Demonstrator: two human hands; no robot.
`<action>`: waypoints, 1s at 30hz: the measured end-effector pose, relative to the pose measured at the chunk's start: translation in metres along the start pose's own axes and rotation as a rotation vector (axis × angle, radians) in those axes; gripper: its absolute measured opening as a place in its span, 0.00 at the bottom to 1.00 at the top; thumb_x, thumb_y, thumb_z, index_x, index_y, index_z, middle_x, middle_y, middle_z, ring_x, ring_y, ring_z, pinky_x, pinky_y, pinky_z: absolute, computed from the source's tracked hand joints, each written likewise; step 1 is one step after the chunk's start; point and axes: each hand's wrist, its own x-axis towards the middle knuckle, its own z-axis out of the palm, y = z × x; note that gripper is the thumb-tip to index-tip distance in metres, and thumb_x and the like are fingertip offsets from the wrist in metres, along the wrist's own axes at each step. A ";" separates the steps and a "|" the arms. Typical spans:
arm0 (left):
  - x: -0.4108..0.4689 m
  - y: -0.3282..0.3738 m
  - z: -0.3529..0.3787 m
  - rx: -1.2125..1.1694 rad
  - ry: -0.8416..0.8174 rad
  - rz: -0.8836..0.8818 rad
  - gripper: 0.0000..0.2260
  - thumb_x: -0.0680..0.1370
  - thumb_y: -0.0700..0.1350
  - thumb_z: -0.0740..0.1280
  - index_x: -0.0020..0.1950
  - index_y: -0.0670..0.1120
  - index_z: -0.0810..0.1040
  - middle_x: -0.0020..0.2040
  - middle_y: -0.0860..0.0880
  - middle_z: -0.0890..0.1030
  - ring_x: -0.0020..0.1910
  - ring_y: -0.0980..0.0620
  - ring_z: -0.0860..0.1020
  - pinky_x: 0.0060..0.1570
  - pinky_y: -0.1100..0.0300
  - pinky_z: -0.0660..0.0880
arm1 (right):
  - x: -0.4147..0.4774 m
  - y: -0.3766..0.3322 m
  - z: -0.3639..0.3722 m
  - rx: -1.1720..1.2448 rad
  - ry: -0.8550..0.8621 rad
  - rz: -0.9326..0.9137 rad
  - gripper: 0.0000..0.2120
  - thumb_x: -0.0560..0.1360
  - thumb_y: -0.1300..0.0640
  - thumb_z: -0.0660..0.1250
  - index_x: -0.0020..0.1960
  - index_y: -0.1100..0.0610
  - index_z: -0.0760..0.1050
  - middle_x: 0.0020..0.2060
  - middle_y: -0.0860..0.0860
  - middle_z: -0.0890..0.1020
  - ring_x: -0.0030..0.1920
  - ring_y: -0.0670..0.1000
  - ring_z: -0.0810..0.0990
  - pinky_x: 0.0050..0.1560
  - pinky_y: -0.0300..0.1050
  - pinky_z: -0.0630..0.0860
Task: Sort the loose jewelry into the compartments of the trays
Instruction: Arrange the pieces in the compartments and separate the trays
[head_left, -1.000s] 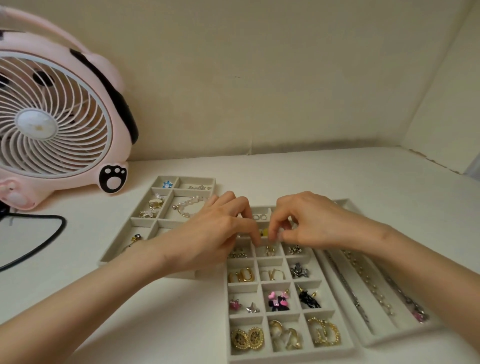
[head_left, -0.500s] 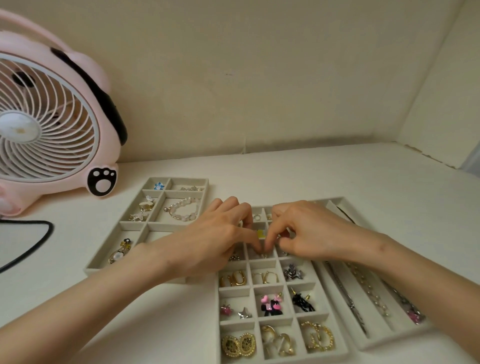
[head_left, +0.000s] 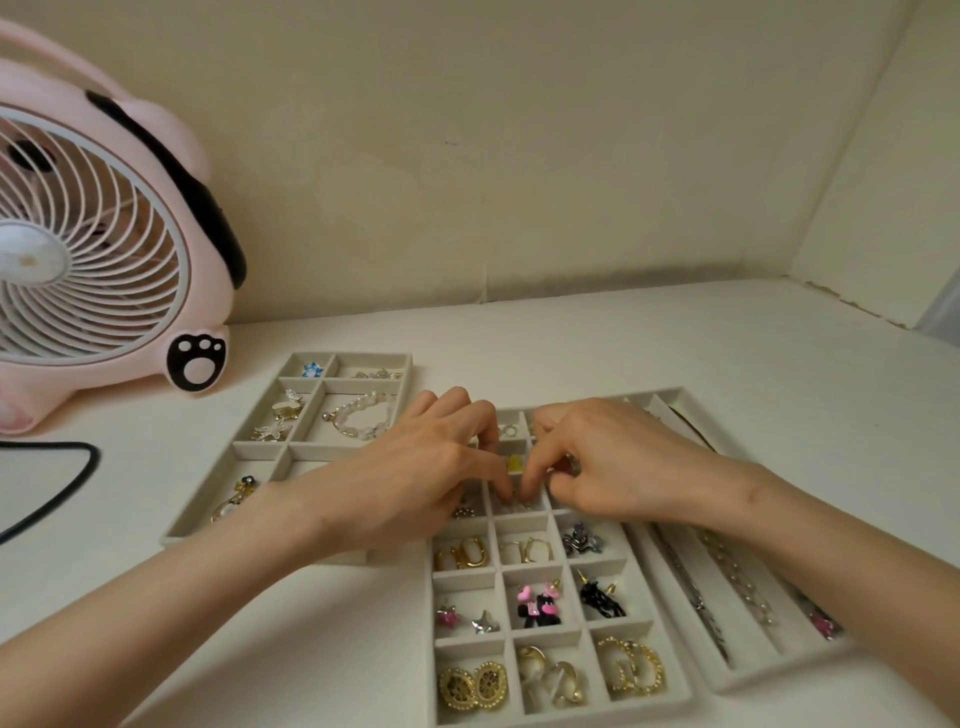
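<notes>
Your left hand (head_left: 415, 478) and right hand (head_left: 618, 462) meet just above the middle of the frame, over the pale grey grid tray of small square compartments (head_left: 561, 716). Both grips are closed. The curled fingers of each hand come to a point, and the tips pinch one small gold-coloured jewelry piece (head_left: 517, 501) from either side. It is too small to tell what kind of piece it is. It sits right at the fingertips, down inside a centre-column compartment in the upper half of the grid tray. That compartment is one row below the small yellow piece (head_left: 514, 462), which shows between your hands. Directly below it in the frame are the compartments with gold hoops.

Touching the grid tray's right side lies the pale grey tray of long narrow slots (head_left: 779, 682), with chains laid along it under your right forearm. The pale grey tray of larger compartments (head_left: 195, 527) is at the left, holding a pearl bracelet (head_left: 358, 418). All three rest on the white desk (head_left: 311, 639). The pink fan with a paw-print foot (head_left: 104, 234) stands at the upper left, and a black cable (head_left: 78, 467) runs below it.

A second ago your fingertips met higher, level with the yellow piece's row. They have since dropped a row into the compartment, where they already were half a second ago. The fan sits further left in the frame than it did a second ago, while the trays lie as before.
</notes>
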 end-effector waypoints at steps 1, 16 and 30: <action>0.000 0.000 0.000 -0.001 0.003 -0.001 0.23 0.69 0.43 0.49 0.52 0.58 0.79 0.47 0.54 0.70 0.47 0.56 0.63 0.44 0.61 0.58 | -0.001 0.000 -0.001 0.011 0.001 0.007 0.14 0.74 0.60 0.62 0.50 0.45 0.82 0.36 0.42 0.69 0.37 0.41 0.69 0.35 0.34 0.63; 0.021 0.014 0.000 -0.084 0.040 -0.014 0.23 0.69 0.37 0.54 0.56 0.55 0.78 0.47 0.56 0.67 0.46 0.59 0.59 0.46 0.61 0.61 | -0.018 0.028 -0.015 0.033 0.030 0.107 0.07 0.73 0.53 0.67 0.45 0.42 0.82 0.39 0.43 0.74 0.40 0.42 0.72 0.41 0.38 0.69; -0.001 0.009 -0.005 -0.245 0.057 -0.025 0.20 0.72 0.36 0.57 0.52 0.60 0.76 0.47 0.58 0.68 0.48 0.59 0.64 0.49 0.64 0.63 | -0.026 0.019 -0.010 0.142 0.073 0.006 0.06 0.73 0.52 0.69 0.45 0.42 0.82 0.36 0.42 0.73 0.39 0.42 0.73 0.43 0.42 0.73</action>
